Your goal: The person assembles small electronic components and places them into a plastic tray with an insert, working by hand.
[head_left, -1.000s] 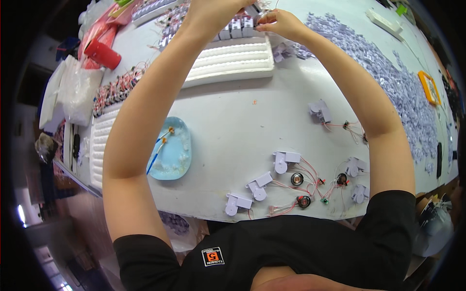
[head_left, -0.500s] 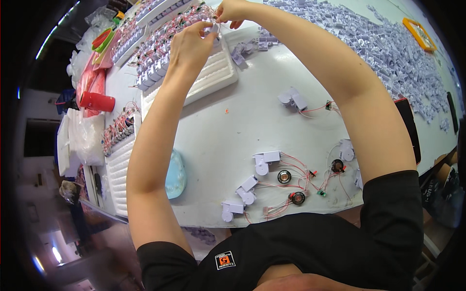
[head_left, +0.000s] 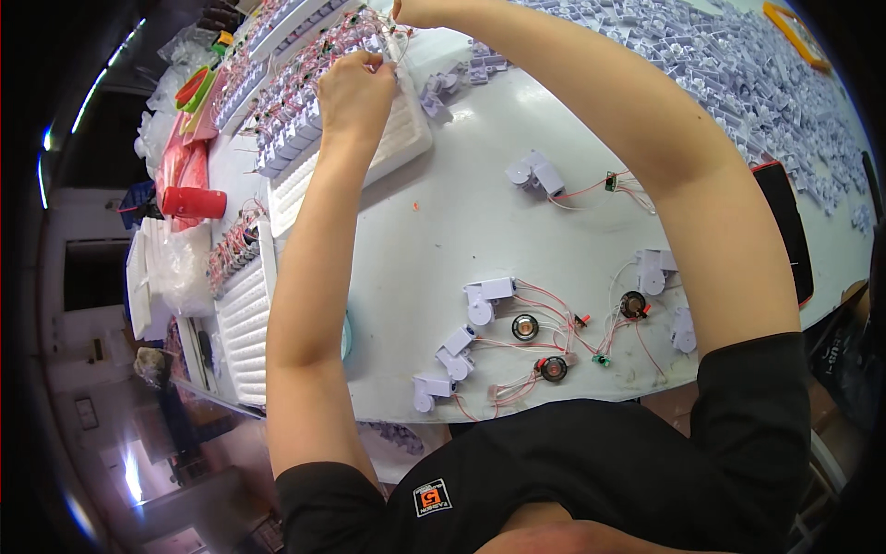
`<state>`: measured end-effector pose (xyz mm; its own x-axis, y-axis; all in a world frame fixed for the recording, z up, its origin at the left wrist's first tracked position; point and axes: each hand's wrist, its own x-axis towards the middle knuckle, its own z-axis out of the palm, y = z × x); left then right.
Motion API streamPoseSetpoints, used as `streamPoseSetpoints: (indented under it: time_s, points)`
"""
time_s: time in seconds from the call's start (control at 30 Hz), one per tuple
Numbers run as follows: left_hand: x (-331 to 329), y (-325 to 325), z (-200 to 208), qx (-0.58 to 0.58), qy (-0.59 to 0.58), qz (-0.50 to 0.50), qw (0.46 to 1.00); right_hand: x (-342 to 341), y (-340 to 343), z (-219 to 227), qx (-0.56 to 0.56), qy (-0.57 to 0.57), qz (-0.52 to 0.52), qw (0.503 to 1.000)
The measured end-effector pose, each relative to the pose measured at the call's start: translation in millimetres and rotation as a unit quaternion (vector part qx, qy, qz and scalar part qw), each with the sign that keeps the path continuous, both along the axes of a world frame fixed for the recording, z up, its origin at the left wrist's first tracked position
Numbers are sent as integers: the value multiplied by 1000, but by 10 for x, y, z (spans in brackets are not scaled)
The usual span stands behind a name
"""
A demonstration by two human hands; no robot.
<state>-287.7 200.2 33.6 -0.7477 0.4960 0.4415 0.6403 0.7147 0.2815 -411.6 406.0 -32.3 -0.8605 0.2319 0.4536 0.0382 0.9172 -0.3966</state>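
My left hand [head_left: 355,97] is at the far side of the table, over the near rows of a white foam tray [head_left: 399,148]. Its fingers are closed at a small lilac plastic housing [head_left: 389,70], which they partly cover. Wired lilac housings [head_left: 288,140] stand packed in that tray, their red and white leads tangled on top. Beyond it, my right hand [head_left: 417,11] is near the loose wires; the upper edge cuts it off and its fingers are hidden. A few loose lilac pieces [head_left: 443,85] lie beside the tray's right end.
A large heap of lilac plastic parts [head_left: 646,74] covers the far right. Wired housings [head_left: 489,297] and round black speakers [head_left: 525,327] lie near me. A second foam tray [head_left: 244,337], a red cup [head_left: 194,202] and a black phone-like slab [head_left: 783,231] flank my arms.
My right hand has moved up and away, mostly out of the picture. My left hand has shifted slightly left and down toward the tray. The view has shifted a little.
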Motion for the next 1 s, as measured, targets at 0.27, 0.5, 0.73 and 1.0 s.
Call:
streamPoseSetpoints:
  time_s: [0.27,0.5,0.73,1.0]
  points:
    - [-179,-12,-2,-62,-14,-20,998,855,-272,462,41,35,67,996]
    - [-213,-569,511,-49,56,-52,996,1325,-689,484,8,-4,233,972]
    - [1170,-1346,795,41,-25,-84,995,1133,-669,224,-33,50,208,976]
    - [2141,-2211,241,200,-109,-16,974,477,-85,-16,-43,26,275,960]
